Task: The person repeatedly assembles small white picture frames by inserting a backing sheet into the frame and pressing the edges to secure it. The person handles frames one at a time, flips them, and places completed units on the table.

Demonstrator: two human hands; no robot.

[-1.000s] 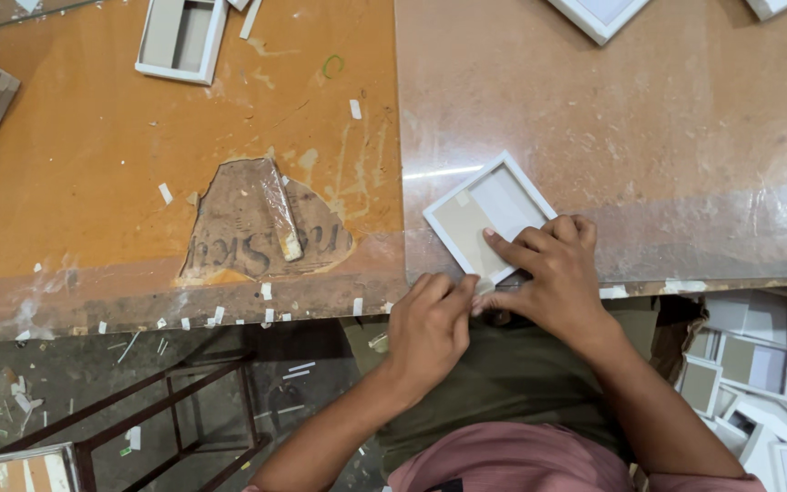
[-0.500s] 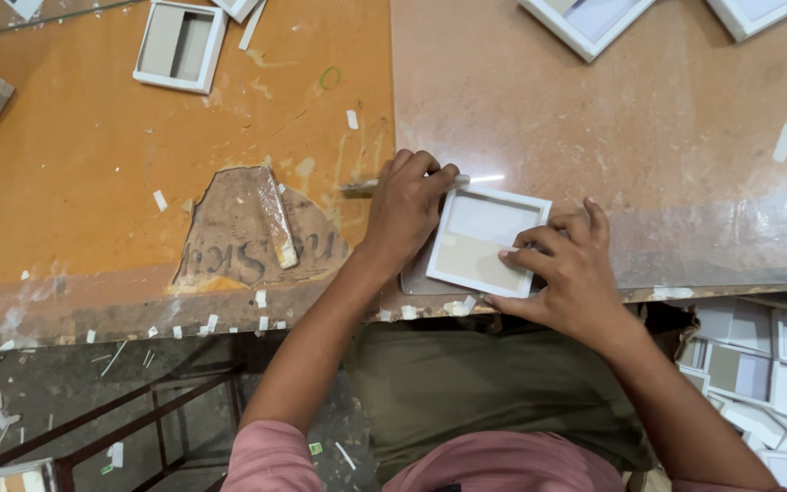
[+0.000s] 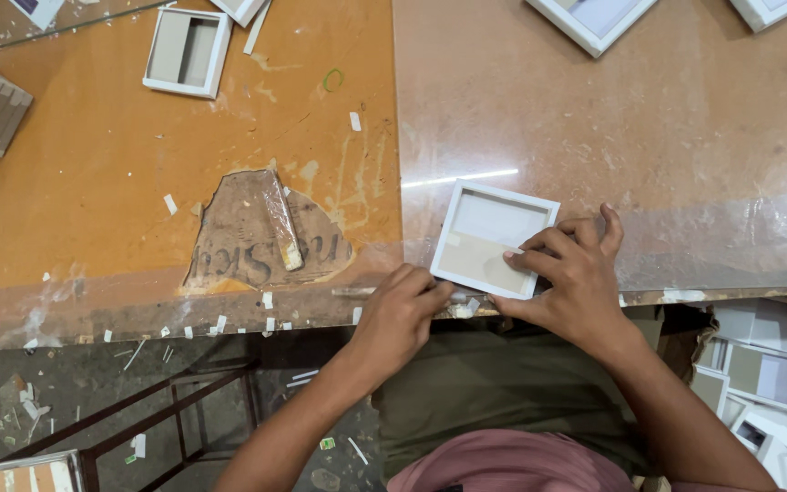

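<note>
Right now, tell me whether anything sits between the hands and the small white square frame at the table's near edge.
Nothing visible does. The right hand already rests on the small white square frame, fingertips pressing its beige backing. The left hand sits at the frame's near left corner on the table edge; only small white scraps lie beside it.

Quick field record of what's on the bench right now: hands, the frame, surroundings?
right hand: fingers pressing on the back panel of the small white frame
left hand: at the bench edge, fingertips by the frame's near left corner
frame position: flat, on the worktable near its front edge
other frames: one open white frame far left, two more at the top edge
bench surface: torn patch, scattered white scraps
lower right: pile of white frames below the bench
</note>
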